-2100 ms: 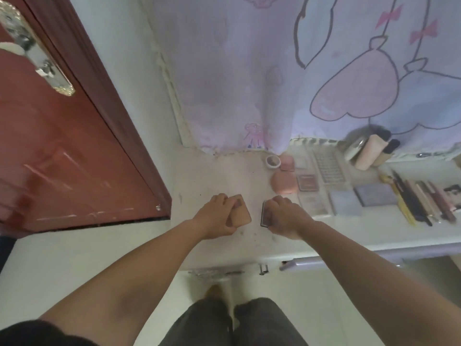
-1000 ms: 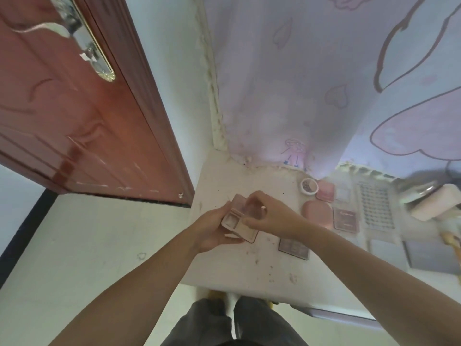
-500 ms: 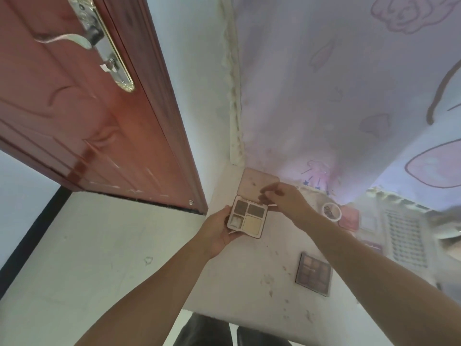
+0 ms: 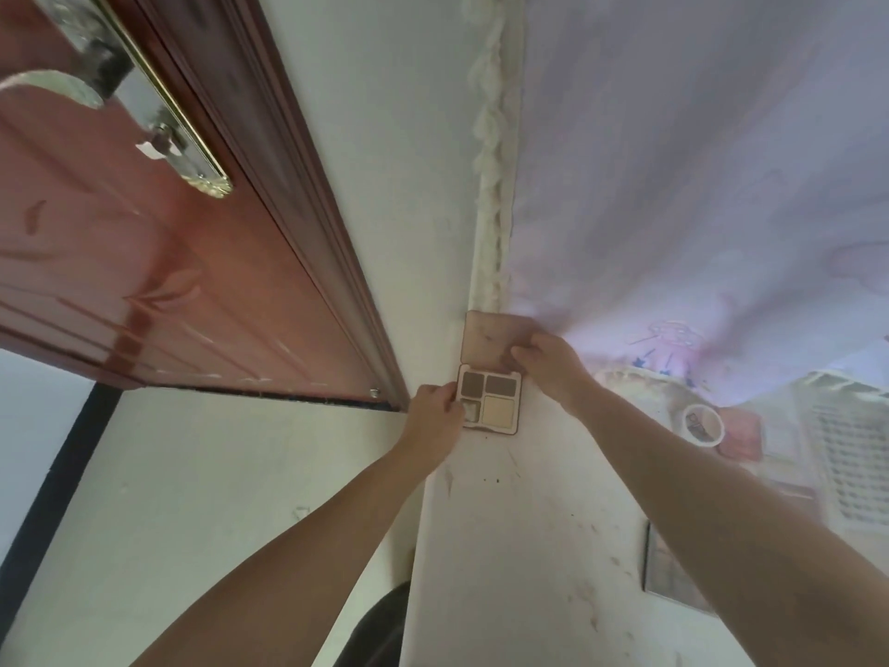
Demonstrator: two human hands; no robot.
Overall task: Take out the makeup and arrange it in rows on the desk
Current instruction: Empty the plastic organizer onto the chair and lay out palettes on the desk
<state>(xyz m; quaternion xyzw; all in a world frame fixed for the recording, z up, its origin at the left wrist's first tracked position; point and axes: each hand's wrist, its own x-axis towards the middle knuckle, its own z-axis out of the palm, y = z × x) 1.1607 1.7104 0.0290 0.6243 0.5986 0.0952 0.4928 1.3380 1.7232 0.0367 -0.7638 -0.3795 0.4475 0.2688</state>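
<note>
A small beige palette [image 4: 495,399] with brown and cream pans lies open at the far left corner of the white desk [image 4: 519,546], its lid raised toward the wall. My left hand [image 4: 435,416] pinches the left edge of its base. My right hand [image 4: 546,363] holds the lid near the hinge. To the right lie a round white jar [image 4: 702,424], a pink compact [image 4: 743,438] and a grey eyeshadow palette [image 4: 666,577], partly hidden by my right forearm.
A red-brown door [image 4: 144,262] with a metal handle stands open at the left. A lilac printed curtain [image 4: 697,185] hangs behind the desk. A clear tray with a grid [image 4: 846,464] lies at the right edge, blurred.
The palette was opened in my hands, then carried away from me to the desk's far left corner, where it now lies with both hands still on it.
</note>
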